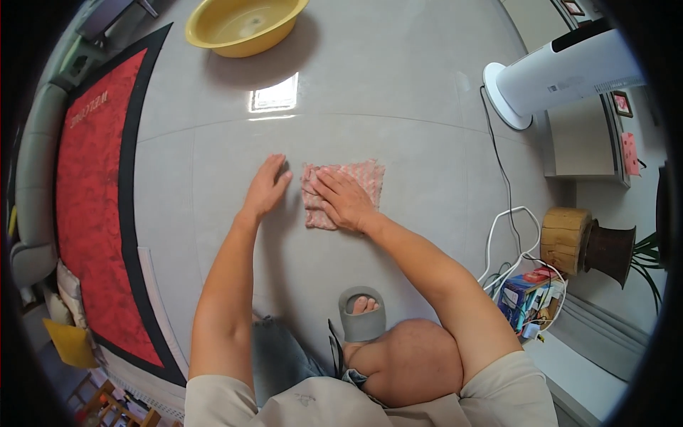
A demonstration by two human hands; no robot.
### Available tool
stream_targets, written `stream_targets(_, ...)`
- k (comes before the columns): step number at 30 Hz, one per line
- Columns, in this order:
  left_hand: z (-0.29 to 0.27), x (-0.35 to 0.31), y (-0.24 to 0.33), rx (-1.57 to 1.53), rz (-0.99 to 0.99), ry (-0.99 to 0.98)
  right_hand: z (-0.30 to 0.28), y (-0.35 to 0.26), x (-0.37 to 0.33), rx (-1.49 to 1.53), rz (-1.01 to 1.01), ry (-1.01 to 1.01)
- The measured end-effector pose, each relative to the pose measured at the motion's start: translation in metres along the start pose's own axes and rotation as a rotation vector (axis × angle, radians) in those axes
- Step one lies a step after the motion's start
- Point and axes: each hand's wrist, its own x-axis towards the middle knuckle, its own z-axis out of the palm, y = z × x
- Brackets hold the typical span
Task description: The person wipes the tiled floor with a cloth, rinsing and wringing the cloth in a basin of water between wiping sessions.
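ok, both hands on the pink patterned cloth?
No, only the right hand rests on the pink patterned cloth; the left hand is apart, to its left.

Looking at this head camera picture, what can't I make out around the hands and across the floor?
In the head view:
- Floor under the pink patterned cloth: covered by the cloth.
- Palm of the right hand: turned down against the cloth.
- Far side of the yellow basin: cut off by the top edge.
- Small items in the box: too small and jumbled to identify.
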Motion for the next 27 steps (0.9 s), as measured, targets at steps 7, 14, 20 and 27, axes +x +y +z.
stream_targets(7, -0.044, -0.064, 0.001, 0.412, 0.050, -0.144, 0.002, 0.003, 0.056, -0.244, 0.117, -0.025)
stream_targets(14, -0.086, -0.088, -0.012, 0.505, -0.051, -0.274, 0.000, 0.029, 0.165, -0.327, 0.203, 0.046)
stream_targets(20, -0.119, -0.043, 0.041, 0.671, -0.108, -0.603, 0.001, 0.022, 0.192, -0.440, -0.039, -0.127)
stream_targets(27, -0.151, -0.038, 0.002, 0.725, -0.114, -0.570, 0.037, -0.082, 0.109, -0.274, -0.237, -0.367)
